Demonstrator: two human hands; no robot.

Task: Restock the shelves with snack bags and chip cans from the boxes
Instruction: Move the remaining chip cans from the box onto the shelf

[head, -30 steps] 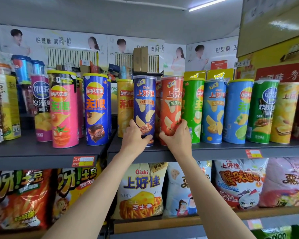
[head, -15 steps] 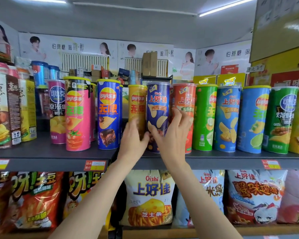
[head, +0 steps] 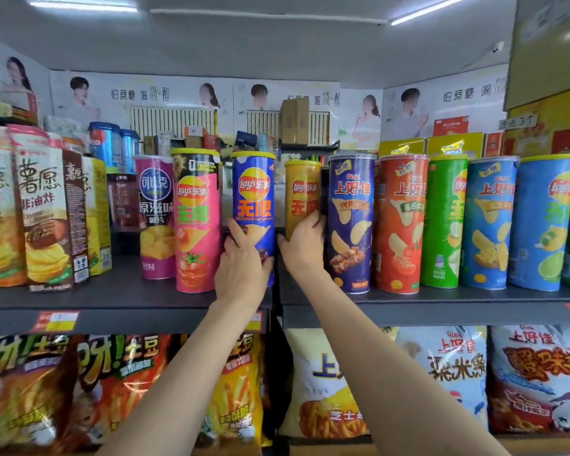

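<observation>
A row of upright chip cans fills the dark upper shelf. My left hand grips the lower part of the blue Lay's can, which stands at the shelf's front edge. My right hand holds the bottom of the yellow Lay's can, set a little further back. Right of it stand a dark blue Oishi can and a red Oishi can. A pink Lay's can stands left of my left hand.
Green and blue cans continue to the right. Boxed crisps stand at the shelf's left end. Snack bags fill the lower shelf. Cartons and small goods sit behind the cans. No supply box is in view.
Both hands have shifted left along the shelf, from the dark blue and red Oishi cans to the blue and yellow Lay's cans. The camera has moved in closer.
</observation>
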